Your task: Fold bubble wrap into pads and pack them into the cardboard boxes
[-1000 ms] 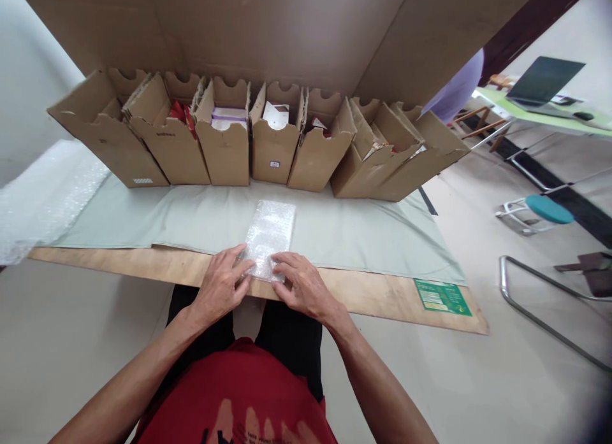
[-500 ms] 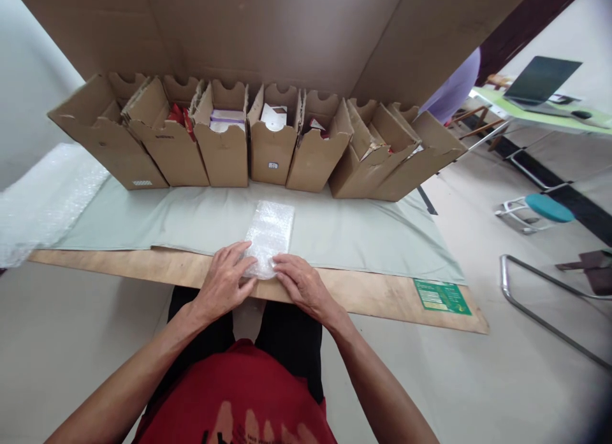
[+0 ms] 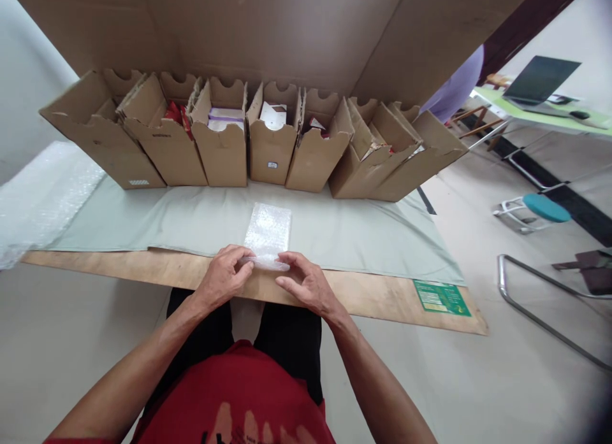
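A small bubble-wrap pouch (image 3: 268, 230) lies on a pale green cloth (image 3: 363, 234) over a wooden board (image 3: 373, 297). My left hand (image 3: 222, 281) pinches the pouch's near left corner, fingers curled. My right hand (image 3: 306, 281) pinches its near right corner. The near edge of the pouch is lifted and rolled slightly off the board between both hands.
A row of several open cardboard bins (image 3: 248, 141) stands behind the cloth, some holding boxes and packets. A large cardboard sheet (image 3: 268, 30) rises behind them. Bubble wrap (image 3: 38, 202) lies at the left. A green label (image 3: 442, 297), a stool (image 3: 542, 209) and a laptop (image 3: 542, 81) are at the right.
Both hands went from pressing flat on the pouch's near end to pinching its near edge and raising it a little.
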The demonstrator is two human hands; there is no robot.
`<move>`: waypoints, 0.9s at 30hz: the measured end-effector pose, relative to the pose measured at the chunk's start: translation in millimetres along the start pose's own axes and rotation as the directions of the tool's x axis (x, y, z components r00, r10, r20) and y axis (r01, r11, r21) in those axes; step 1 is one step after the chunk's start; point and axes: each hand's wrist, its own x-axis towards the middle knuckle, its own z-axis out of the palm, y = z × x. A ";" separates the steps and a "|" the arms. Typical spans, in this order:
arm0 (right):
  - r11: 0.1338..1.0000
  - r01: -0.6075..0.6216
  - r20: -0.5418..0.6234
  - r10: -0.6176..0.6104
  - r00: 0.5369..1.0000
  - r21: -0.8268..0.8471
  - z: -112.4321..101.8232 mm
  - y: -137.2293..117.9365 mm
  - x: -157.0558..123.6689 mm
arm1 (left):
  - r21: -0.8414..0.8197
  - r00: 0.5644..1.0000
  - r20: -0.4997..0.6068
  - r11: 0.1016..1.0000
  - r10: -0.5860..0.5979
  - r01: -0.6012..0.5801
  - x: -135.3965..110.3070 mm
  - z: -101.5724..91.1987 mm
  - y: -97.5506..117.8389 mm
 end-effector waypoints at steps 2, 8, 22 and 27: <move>1.000 0.001 -0.028 -0.001 1.000 -0.006 2.4 1.8 1.1 | -0.003 0.999 0.007 0.999 -0.050 0.050 4.0 0.2 0.3; 0.996 -0.080 -0.224 0.073 0.972 -0.026 17.7 7.6 10.4 | 0.035 0.995 0.020 0.995 -0.097 0.096 17.3 4.6 -0.8; 0.755 0.246 -0.026 -0.329 0.944 -0.608 8.4 -10.3 -10.5 | 0.187 0.997 -0.038 0.980 -0.063 0.069 24.1 16.4 -4.1; 0.724 0.248 0.081 -0.257 0.963 -0.643 14.3 2.7 3.9 | 0.171 0.994 -0.096 0.985 0.056 -0.039 17.6 18.1 -3.2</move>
